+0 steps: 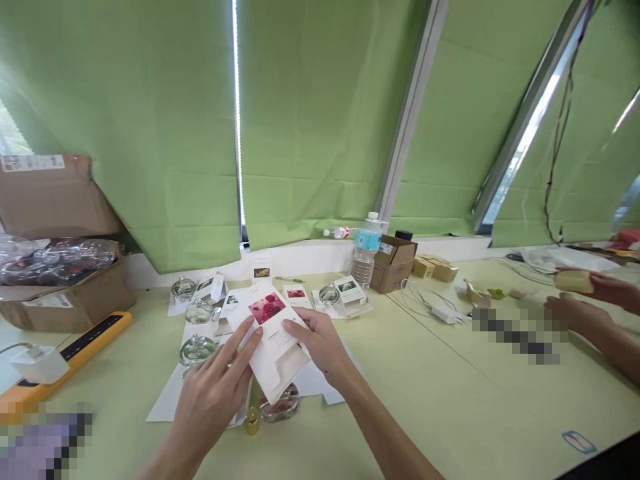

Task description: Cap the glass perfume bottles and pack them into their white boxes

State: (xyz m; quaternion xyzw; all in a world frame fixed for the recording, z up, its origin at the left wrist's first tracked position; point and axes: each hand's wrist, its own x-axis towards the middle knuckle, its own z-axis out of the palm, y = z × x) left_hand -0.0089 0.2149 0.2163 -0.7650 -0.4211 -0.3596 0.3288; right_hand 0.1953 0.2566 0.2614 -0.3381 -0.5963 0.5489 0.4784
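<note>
Both my hands hold a white folded paper carton (267, 340) printed with red roses. My left hand (210, 393) presses its fingers on the lower left of the carton, and my right hand (320, 343) grips its right edge. Below the carton lies a glass perfume bottle (286, 404), partly hidden, with a gold cap (253, 421) close by. Several more round glass bottles stand to the left, the nearest (197, 350) just beyond my left fingers. White printed cards and flat sheets (165, 400) lie under and around them.
A co-worker's hands (575, 290) at the right hold a pale block. A water bottle (364, 253) and small cardboard box (393, 263) stand at the back. An orange power strip (65, 360) and open carton of wrapped glassware (55, 267) sit left; a white charger (445, 313) lies right.
</note>
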